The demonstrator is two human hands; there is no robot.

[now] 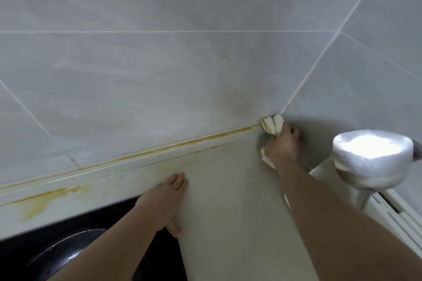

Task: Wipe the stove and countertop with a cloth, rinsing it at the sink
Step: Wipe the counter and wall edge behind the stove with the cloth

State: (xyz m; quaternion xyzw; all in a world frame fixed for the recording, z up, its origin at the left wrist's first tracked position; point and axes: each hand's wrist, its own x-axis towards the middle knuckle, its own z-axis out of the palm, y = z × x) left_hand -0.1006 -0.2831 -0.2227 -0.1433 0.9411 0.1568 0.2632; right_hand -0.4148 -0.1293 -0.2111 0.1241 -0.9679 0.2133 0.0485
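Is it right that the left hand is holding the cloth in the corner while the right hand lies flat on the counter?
Not quite: the hands are swapped. In the head view the right hand grips the cloth in the corner, while the left hand lies flat on the counter.

No readable text, labels, brands, numbers or signs anywhere in view.
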